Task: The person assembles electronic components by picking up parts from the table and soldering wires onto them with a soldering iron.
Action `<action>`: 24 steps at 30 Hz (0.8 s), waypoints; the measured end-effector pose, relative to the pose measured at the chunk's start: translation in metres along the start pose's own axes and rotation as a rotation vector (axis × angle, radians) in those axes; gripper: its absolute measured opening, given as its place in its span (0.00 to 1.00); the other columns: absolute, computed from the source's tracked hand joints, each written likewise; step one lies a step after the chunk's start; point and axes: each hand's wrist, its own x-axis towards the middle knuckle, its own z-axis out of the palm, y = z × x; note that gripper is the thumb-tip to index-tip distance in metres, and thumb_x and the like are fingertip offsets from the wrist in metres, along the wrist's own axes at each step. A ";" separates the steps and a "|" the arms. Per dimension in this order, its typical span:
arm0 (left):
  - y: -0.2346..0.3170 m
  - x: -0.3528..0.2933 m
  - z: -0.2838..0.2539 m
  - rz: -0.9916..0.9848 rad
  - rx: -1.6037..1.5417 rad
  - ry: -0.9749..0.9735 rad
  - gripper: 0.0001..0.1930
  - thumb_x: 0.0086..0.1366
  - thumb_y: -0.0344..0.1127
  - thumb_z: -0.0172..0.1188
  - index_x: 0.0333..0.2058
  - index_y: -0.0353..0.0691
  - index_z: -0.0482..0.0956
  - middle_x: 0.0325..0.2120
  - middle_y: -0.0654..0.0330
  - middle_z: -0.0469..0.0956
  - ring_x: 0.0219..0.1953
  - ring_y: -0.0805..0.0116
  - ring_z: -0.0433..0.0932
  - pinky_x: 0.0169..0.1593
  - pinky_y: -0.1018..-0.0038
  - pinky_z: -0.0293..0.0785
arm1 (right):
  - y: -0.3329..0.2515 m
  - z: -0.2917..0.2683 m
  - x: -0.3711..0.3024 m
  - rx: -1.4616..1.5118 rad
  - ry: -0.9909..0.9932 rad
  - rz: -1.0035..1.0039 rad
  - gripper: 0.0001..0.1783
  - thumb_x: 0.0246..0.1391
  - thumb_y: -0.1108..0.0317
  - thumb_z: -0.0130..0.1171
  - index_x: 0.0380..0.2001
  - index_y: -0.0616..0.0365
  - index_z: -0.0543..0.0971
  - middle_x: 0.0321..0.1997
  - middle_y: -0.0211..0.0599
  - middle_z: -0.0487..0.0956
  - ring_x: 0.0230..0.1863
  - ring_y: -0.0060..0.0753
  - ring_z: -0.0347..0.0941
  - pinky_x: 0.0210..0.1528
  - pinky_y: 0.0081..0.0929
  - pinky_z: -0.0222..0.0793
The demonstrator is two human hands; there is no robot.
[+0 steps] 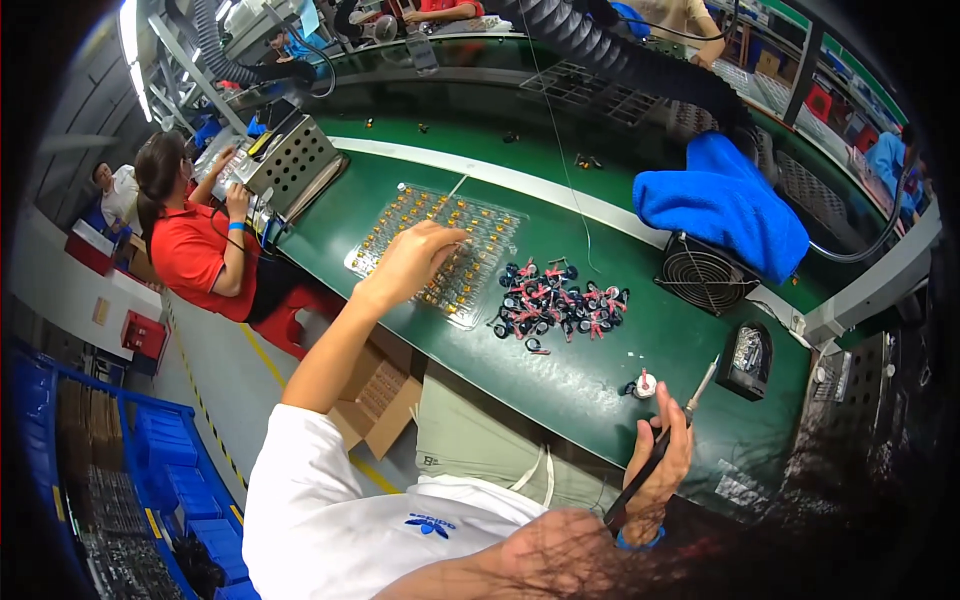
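Observation:
My left hand [412, 260] reaches over a clear plastic tray [362, 262] set with rows of small yellow-orange parts. Its thumb and fingers come together over the tray; anything between them is too small to make out. In my right hand [668, 462] is a soldering iron [652, 468], its dark handle in the grip and its metal tip pointing up and away. Just beyond these fingers stands a small white round holder [646, 388] with a reddish piece on it. To the right of the tray lies a pile of small dark round parts with red leads [560, 303].
A fan with a round grille [705, 275] stands at the back right, under a blue cloth [720, 205]. A black box [748, 358] holds silvery material. Overhead hangs a ribbed black duct [630, 55]. At left, a co-worker in red [200, 240] works beside a perforated metal box [292, 165].

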 end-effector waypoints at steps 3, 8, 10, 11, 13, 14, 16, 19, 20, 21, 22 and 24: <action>-0.005 -0.001 0.006 -0.032 0.080 -0.078 0.12 0.66 0.26 0.65 0.47 0.36 0.83 0.38 0.50 0.85 0.44 0.50 0.82 0.48 0.60 0.80 | 0.005 0.000 -0.003 -0.016 -0.006 0.001 0.25 0.58 0.77 0.66 0.60 0.63 0.78 0.59 0.43 0.84 0.42 0.41 0.78 0.45 0.32 0.77; -0.004 -0.002 0.010 -0.012 0.269 -0.185 0.14 0.65 0.26 0.65 0.50 0.40 0.82 0.37 0.51 0.83 0.42 0.50 0.82 0.47 0.59 0.80 | 0.009 0.000 -0.007 -0.013 -0.014 0.002 0.26 0.58 0.76 0.67 0.60 0.63 0.77 0.59 0.43 0.83 0.37 0.38 0.75 0.43 0.31 0.76; -0.004 0.001 0.010 0.026 0.215 -0.128 0.15 0.65 0.26 0.65 0.50 0.39 0.82 0.36 0.52 0.82 0.42 0.50 0.82 0.46 0.59 0.80 | 0.010 0.001 -0.008 -0.011 -0.005 -0.034 0.27 0.57 0.77 0.68 0.61 0.63 0.76 0.60 0.44 0.83 0.37 0.38 0.75 0.43 0.32 0.76; -0.005 0.003 0.010 0.058 0.164 -0.070 0.15 0.64 0.26 0.65 0.50 0.39 0.81 0.35 0.52 0.82 0.41 0.50 0.82 0.45 0.59 0.80 | 0.009 -0.001 -0.007 -0.014 0.000 -0.031 0.27 0.57 0.77 0.68 0.61 0.63 0.76 0.60 0.44 0.83 0.37 0.38 0.75 0.43 0.32 0.76; -0.013 0.004 0.007 0.023 0.063 -0.047 0.16 0.63 0.24 0.65 0.51 0.38 0.81 0.36 0.52 0.82 0.41 0.53 0.83 0.45 0.62 0.81 | 0.006 -0.004 -0.004 -0.038 -0.050 -0.090 0.29 0.60 0.82 0.62 0.64 0.64 0.68 0.60 0.49 0.82 0.36 0.37 0.76 0.45 0.32 0.76; -0.017 0.005 0.006 -0.016 -0.037 -0.023 0.18 0.62 0.21 0.66 0.51 0.37 0.82 0.37 0.52 0.83 0.40 0.56 0.84 0.45 0.64 0.81 | 0.007 -0.004 -0.003 -0.042 -0.043 -0.085 0.29 0.60 0.82 0.62 0.64 0.64 0.68 0.60 0.49 0.82 0.36 0.37 0.76 0.45 0.32 0.76; -0.012 0.007 0.006 -0.129 -0.230 0.035 0.21 0.59 0.17 0.67 0.53 0.36 0.82 0.41 0.52 0.84 0.41 0.63 0.86 0.47 0.69 0.82 | 0.011 -0.002 -0.004 -0.047 -0.019 -0.144 0.31 0.58 0.82 0.63 0.64 0.63 0.68 0.60 0.49 0.83 0.35 0.35 0.76 0.44 0.31 0.76; -0.008 0.011 0.002 -0.196 -0.163 0.000 0.19 0.61 0.21 0.67 0.52 0.36 0.82 0.42 0.50 0.85 0.41 0.58 0.85 0.46 0.67 0.82 | 0.013 0.000 -0.004 -0.024 -0.008 -0.141 0.30 0.59 0.82 0.63 0.64 0.62 0.69 0.60 0.49 0.83 0.35 0.34 0.76 0.44 0.30 0.76; -0.009 0.009 0.002 -0.197 -0.160 0.002 0.19 0.61 0.21 0.67 0.52 0.36 0.82 0.42 0.50 0.85 0.41 0.58 0.85 0.46 0.67 0.82 | 0.012 -0.001 -0.004 -0.021 -0.008 -0.144 0.30 0.59 0.82 0.63 0.64 0.62 0.69 0.60 0.49 0.83 0.35 0.34 0.76 0.44 0.30 0.76; -0.013 0.005 0.004 -0.107 -0.018 -0.055 0.19 0.62 0.23 0.67 0.53 0.37 0.82 0.42 0.49 0.85 0.41 0.55 0.85 0.45 0.66 0.83 | 0.012 -0.002 -0.006 -0.015 -0.008 -0.127 0.30 0.59 0.82 0.63 0.64 0.62 0.69 0.60 0.49 0.83 0.35 0.34 0.76 0.44 0.30 0.76; -0.016 0.004 0.005 -0.016 0.123 -0.112 0.19 0.63 0.26 0.68 0.53 0.38 0.82 0.42 0.48 0.85 0.41 0.53 0.85 0.45 0.65 0.83 | 0.011 -0.001 -0.007 -0.011 -0.006 -0.110 0.30 0.59 0.82 0.63 0.64 0.62 0.69 0.60 0.50 0.83 0.35 0.34 0.76 0.44 0.31 0.76; -0.016 -0.001 0.011 0.018 0.161 -0.062 0.18 0.65 0.29 0.66 0.53 0.40 0.82 0.41 0.49 0.85 0.42 0.49 0.84 0.44 0.62 0.82 | 0.010 -0.001 -0.006 -0.007 -0.012 -0.107 0.30 0.60 0.82 0.62 0.64 0.63 0.69 0.59 0.50 0.83 0.35 0.35 0.77 0.44 0.31 0.76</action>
